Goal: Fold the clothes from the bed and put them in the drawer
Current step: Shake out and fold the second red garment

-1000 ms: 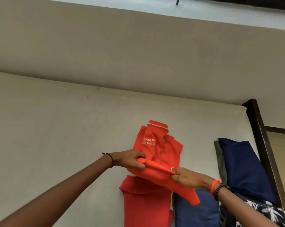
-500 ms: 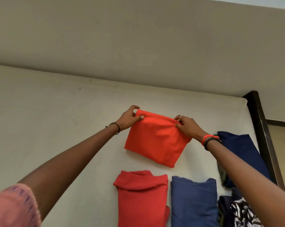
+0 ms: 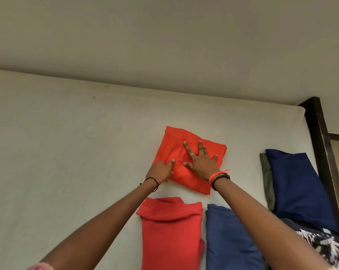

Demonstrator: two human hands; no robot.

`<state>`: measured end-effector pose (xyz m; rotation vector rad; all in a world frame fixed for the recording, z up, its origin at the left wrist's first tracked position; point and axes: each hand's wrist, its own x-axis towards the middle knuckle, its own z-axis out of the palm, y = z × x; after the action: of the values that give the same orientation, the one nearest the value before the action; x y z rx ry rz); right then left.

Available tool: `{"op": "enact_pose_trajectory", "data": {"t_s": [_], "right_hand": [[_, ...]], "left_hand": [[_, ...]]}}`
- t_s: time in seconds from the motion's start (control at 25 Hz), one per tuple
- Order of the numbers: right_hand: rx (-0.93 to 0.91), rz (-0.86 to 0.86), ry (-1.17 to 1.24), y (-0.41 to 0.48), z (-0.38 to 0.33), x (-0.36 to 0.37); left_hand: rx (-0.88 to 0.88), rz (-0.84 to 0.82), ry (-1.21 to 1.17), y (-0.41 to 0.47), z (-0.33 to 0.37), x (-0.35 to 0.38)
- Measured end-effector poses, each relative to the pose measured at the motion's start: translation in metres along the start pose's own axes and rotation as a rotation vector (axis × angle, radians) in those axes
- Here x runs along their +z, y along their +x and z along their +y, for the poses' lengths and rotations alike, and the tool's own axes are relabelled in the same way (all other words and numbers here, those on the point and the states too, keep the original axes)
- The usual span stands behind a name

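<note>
Right grip [image 3: 200,161]: flat and open, palm down, fingers splayed wide and straight, pressing on the folded orange-red shirt [image 3: 173,145]. Thin silver ring [image 3: 192,155] on one finger. Orange string band [image 3: 216,174] and black bead bracelet [image 3: 221,177] on that wrist.

Left grip [image 3: 161,170]: sat at the shirt's near-left edge, back of hand up, thumb laid on top of the cloth. Couldn't tell if your fingers pinched the edge or just rested beside it. Thin black band [image 3: 154,182] on the wrist. Both your arms were stretched out nearly straight, converging on the shirt. A bit of pink sleeve [image 3: 40,266] showed at the bottom left.

The shirt was a smooth, matte, roughly square packet, lying flat on the bed [image 3: 67,152], turned so one corner pointed toward you. Bed surface was off-white, slightly mottled, with a few small dark specks.

Nearer you, apart from the shirt: a folded red garment [image 3: 170,230], coarser weave, rolled collar edge on top. Just beside it to the right, a folded blue garment [image 3: 229,240], rectangular.

Further right: a navy pillow [image 3: 297,188] overlapping an olive piece [image 3: 267,182], with black-and-white patterned fabric [image 3: 326,248] below them. A dark wood bed post [image 3: 320,143] stood at the far right, with a plain beige wall [image 3: 164,45] behind.
</note>
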<state>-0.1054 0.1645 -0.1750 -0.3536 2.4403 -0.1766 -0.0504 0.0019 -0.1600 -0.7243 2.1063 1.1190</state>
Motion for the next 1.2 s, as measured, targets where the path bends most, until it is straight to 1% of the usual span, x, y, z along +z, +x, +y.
{"op": "enact_pose_trajectory", "data": {"t_s": [0.08, 0.12, 0.16, 0.24, 0.28, 0.36, 0.44, 0.48, 0.56, 0.64, 0.72, 0.8, 0.96, 1.04, 1.12, 1.2], "right_hand": [[0.015, 0.012, -0.002, 0.0, -0.002, 0.003], [0.023, 0.012, 0.002, 0.0, -0.002, 0.004], [0.029, 0.009, 0.007, -0.001, -0.001, 0.003], [0.027, 0.004, 0.007, -0.001, -0.001, 0.001], [0.024, -0.003, 0.008, -0.001, -0.001, -0.001], [0.018, -0.02, 0.027, -0.001, 0.0, -0.004], [0.011, -0.032, 0.079, 0.001, 0.003, -0.005], [0.007, -0.041, 0.115, 0.002, 0.005, -0.006], [-0.006, -0.055, 0.199, 0.004, 0.009, -0.006], [-0.021, -0.063, 0.29, 0.004, 0.01, -0.006], [-0.031, -0.055, 0.373, 0.002, 0.01, -0.004], [-0.028, -0.043, 0.442, -0.001, 0.009, 0.001], [-0.046, 0.017, 0.617, -0.017, 0.001, 0.004], [-0.051, 0.056, 0.697, -0.031, -0.002, -0.001], [-0.045, 0.09, 0.823, -0.045, -0.003, -0.005], [-0.06, 0.148, 1.01, -0.061, -0.002, -0.012]], "left_hand": [[-0.192, -0.223, -0.139, -0.007, 0.002, -0.001], [-0.272, -0.288, -0.236, -0.01, 0.002, 0.0], [-0.33, -0.314, -0.357, -0.01, 0.0, 0.003], [-0.373, -0.29, -0.604, -0.007, -0.006, 0.015], [-0.368, -0.249, -0.705, -0.005, -0.009, 0.024], [-0.321, -0.107, -0.899, -0.003, -0.013, 0.043], [-0.225, 0.063, -1.05, -0.004, -0.012, 0.055], [-0.173, 0.106, -1.121, -0.004, -0.01, 0.058], [-0.09, 0.095, -1.307, -0.003, -0.003, 0.06], [-0.049, 0.05, -1.417, -0.003, 0.004, 0.054], [-0.041, -0.019, -1.403, -0.003, 0.009, 0.044], [-0.036, -0.077, -1.324, -0.005, 0.014, 0.034], [0.003, -0.139, -1.245, -0.015, 0.02, 0.019], [0.026, -0.196, -1.195, -0.024, 0.021, 0.009], [0.052, -0.289, -1.092, -0.033, 0.018, -0.003], [0.075, -0.378, -0.982, -0.047, 0.017, -0.017]]}}
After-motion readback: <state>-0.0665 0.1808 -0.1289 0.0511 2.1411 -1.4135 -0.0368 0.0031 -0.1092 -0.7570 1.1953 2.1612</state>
